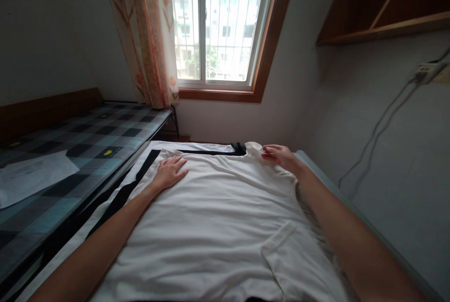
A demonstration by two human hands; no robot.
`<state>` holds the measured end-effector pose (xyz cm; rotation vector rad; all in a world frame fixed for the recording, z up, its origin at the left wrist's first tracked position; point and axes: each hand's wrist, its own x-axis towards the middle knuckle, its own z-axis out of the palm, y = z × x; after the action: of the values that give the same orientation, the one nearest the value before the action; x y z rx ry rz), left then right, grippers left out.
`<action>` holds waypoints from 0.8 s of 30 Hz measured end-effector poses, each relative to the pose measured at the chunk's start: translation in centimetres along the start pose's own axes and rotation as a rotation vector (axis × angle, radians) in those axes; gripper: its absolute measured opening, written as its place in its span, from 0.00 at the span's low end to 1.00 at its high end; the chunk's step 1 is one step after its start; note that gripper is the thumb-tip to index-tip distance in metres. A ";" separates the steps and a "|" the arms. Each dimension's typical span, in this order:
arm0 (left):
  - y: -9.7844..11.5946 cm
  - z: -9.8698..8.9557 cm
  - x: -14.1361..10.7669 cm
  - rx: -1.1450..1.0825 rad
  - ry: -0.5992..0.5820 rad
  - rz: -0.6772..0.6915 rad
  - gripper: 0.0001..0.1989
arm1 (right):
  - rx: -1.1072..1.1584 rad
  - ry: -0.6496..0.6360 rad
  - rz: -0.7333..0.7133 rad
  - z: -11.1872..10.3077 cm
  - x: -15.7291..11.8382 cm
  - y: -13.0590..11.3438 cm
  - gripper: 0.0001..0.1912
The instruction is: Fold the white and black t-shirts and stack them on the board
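A white T-shirt [211,208] lies spread over most of the surface in front of me, with soft wrinkles running across it. What looks like a short sleeve [298,260] is folded over at its near right. My left hand [170,172] rests flat on the shirt's far left part, fingers spread. At the far right corner, my right hand [281,157] pinches the bunched edge of the shirt, which is slightly raised there. Under the shirt a white cloth with black bands [140,177] shows along the left and far sides.
On the left stands a bed with a checked mattress [116,128], bearing a sheet of paper [38,175]. Ahead are a window [225,25] and a flowered curtain [149,34]. A wooden shelf [383,30] hangs at upper right, above a socket [426,72] with a dangling cable.
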<state>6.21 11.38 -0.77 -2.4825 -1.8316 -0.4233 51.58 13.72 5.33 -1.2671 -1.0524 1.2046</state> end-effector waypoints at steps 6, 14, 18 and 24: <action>0.0 -0.1 0.1 0.002 -0.009 0.003 0.26 | -0.272 -0.356 0.144 -2.5 -6.0 0.9 0.18; 0.1 0.3 0.2 -0.033 0.095 0.024 0.21 | -0.558 -0.164 0.214 -1.9 -6.9 -0.8 0.16; 2.9 0.3 1.1 -0.093 0.189 0.063 0.15 | -0.620 0.221 0.091 -0.9 -4.5 -0.9 0.13; 11.6 0.6 5.1 -0.503 0.067 0.197 0.15 | -0.806 0.704 -0.047 -0.3 -3.0 2.7 0.17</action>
<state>18.67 12.67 1.49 -2.8734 -1.5862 -1.0525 51.35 10.51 2.87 -2.0566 -1.0289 0.1885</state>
